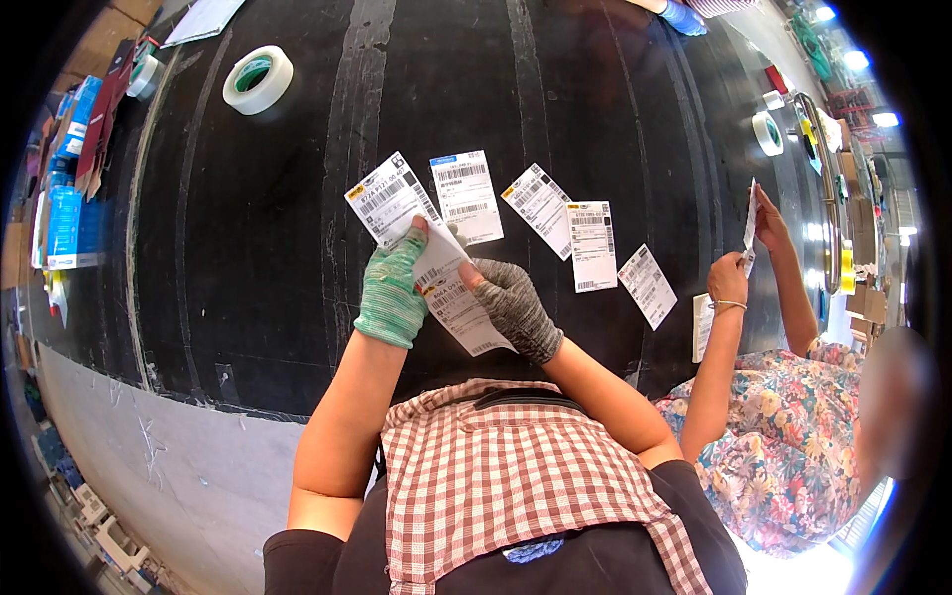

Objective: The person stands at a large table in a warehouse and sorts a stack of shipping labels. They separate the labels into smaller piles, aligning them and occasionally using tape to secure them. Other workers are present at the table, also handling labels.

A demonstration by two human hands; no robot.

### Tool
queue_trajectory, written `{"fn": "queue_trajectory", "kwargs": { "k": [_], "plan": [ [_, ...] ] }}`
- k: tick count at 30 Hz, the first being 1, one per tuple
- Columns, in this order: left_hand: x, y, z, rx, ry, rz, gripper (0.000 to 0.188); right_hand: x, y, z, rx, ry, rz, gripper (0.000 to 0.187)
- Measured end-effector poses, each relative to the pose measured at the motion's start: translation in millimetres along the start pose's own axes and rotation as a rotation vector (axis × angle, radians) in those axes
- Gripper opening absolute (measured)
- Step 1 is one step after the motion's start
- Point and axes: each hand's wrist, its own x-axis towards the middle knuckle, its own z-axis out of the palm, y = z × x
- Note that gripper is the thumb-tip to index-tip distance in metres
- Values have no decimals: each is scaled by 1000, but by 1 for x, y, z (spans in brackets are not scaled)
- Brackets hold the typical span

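Note:
My left hand (394, 290), in a green fingerless glove, pinches a strip of white shipping labels (389, 200) with the thumb on top. My right hand (511, 305), in a dark grey fingerless glove, grips the same strip lower down, its thumb pressed on the paper. The strip's lower end (472, 322) hangs toward my checked apron. Just beyond my hands, several loose labels lie on the black table: one with a blue corner (464, 196), a tilted one (540, 210), an upright one (593, 248) and another tilted one (648, 286).
A roll of clear tape (279, 91) lies on the black table (268, 218) at the far left. Blue boxes (71, 223) stand beyond the left edge. At right, a co-worker in a flowered top (764, 436) holds a paper (751, 223). Another tape roll (767, 133) is beyond.

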Motion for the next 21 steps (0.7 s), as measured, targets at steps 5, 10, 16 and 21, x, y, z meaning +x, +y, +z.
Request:
{"fn": "queue_trajectory", "kwargs": {
  "k": [5,10,16,21],
  "plan": [
    [6,0,-4,133,-6,118,25,1,1,1,-238,92,-252,32],
    [-7,7,11,210,56,205,21,5,-12,-9,-448,111,-299,27],
    [0,-7,2,70,71,160,25,4,-11,-8,-350,144,-245,29],
    [5,-13,-2,18,73,100,27,5,-6,-7,-344,194,-230,29]
  ]
}}
